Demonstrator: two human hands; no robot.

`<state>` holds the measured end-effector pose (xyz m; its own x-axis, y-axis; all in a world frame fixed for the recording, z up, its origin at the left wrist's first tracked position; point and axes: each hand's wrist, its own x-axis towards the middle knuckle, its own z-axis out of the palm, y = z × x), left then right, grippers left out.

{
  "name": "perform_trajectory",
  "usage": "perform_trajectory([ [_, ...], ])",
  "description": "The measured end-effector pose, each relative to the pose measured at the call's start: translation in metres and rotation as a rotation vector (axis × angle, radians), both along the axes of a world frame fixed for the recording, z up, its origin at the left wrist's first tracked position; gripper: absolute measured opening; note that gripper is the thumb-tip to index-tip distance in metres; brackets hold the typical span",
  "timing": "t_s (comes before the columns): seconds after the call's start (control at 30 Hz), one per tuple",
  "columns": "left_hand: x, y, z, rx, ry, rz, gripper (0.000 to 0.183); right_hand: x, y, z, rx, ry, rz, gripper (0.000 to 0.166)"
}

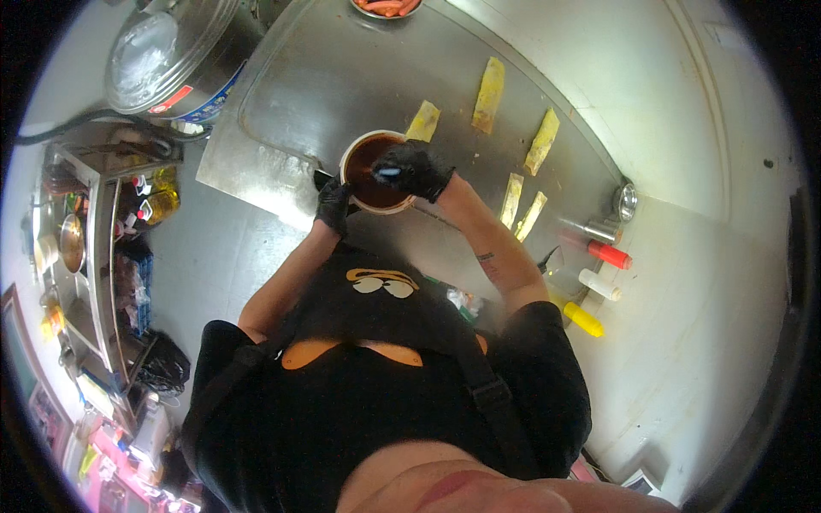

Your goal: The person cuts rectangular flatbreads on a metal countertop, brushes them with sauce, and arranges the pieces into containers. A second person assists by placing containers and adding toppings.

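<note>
A round white-rimmed tub (347, 156) of dark red-brown sauce (371, 152) is before me, at the front edge of the steel worktop (301, 96). My left hand (333, 204), in a black glove, grips the tub's left side. Over the sauce, my right hand (414, 170), gloved the same way, is closed around a utensil with a pale handle end (388, 172); its lower part is hidden. Just beyond that hand lies a flat yellow folded pancake-like strip (423, 120), partly covered by the tub and glove.
More yellow strips (489, 96) lie to the right on the steel. Red (609, 254), white (600, 285) and yellow (584, 319) squeeze bottles stand by the right wall. A bowl of sausages (388, 8) is at the far edge. Left are a large metal drum (186, 70) and a shelf rack (106, 256).
</note>
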<state>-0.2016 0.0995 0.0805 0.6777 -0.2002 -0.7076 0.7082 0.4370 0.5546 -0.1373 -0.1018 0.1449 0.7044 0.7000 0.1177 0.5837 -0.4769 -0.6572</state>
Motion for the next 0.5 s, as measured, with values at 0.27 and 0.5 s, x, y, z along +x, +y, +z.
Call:
perform_trajectory([
  [0.27, -0.008, -0.027, 0.007, 0.133, -0.068, 0.082, 0.033, -0.047, -0.087, -0.049, 0.902, 0.688, -0.950, 0.017],
  [0.5, 0.009, 0.002, -0.011, 0.100, -0.112, 0.090, 0.029, -0.032, -0.156, -0.083, 1.101, 0.694, -1.218, 0.021],
])
